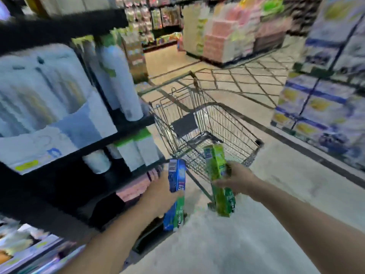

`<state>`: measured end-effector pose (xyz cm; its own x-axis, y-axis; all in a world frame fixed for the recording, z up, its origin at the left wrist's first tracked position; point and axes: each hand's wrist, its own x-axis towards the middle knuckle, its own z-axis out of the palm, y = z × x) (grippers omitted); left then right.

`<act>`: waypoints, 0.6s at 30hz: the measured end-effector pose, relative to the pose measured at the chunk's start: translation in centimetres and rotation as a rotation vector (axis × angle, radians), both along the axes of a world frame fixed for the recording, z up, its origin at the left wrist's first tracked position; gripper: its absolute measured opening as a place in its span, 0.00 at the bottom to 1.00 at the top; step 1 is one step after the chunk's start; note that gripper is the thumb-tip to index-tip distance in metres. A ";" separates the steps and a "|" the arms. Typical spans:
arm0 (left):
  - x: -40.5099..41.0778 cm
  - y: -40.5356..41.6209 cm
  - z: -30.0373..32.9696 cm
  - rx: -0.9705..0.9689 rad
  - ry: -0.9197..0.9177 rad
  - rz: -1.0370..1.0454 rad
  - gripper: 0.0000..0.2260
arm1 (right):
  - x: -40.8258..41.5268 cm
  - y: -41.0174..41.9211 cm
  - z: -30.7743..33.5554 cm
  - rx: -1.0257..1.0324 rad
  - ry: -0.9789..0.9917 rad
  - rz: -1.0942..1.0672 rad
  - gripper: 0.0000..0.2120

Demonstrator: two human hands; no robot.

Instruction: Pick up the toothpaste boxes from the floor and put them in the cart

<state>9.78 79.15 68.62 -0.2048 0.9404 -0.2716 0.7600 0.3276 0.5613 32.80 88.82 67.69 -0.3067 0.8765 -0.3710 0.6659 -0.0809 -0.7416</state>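
Cart (207,123) sits just beyond both grips, wire basket open-topped. Left hand (158,196) clamps around blue and green toothpaste boxes (175,194) at mid-length; right hand (235,180) wraps green boxes (219,178) likewise. Judged light, stiff card, glossy and likely slippery; mid-length holds suit them. Box count per hand unclear from blur; left fingers mostly hidden behind the boxes.

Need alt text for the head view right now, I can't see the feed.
Both hands hold toothpaste boxes just short of a wire shopping cart: the left hand grips blue boxes, the right hand green boxes. Blurred store shelves line the left.
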 end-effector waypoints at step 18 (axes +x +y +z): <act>7.3 32.2 -4.7 -0.055 -0.104 -0.230 0.22 | 6.4 24.2 -2.6 -0.094 -0.038 -0.284 0.22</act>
<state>17.05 111.37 63.89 0.0442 0.9423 -0.3317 0.7574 0.1850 0.6262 39.20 113.05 65.05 -0.0380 0.8867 -0.4608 0.6340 -0.3350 -0.6970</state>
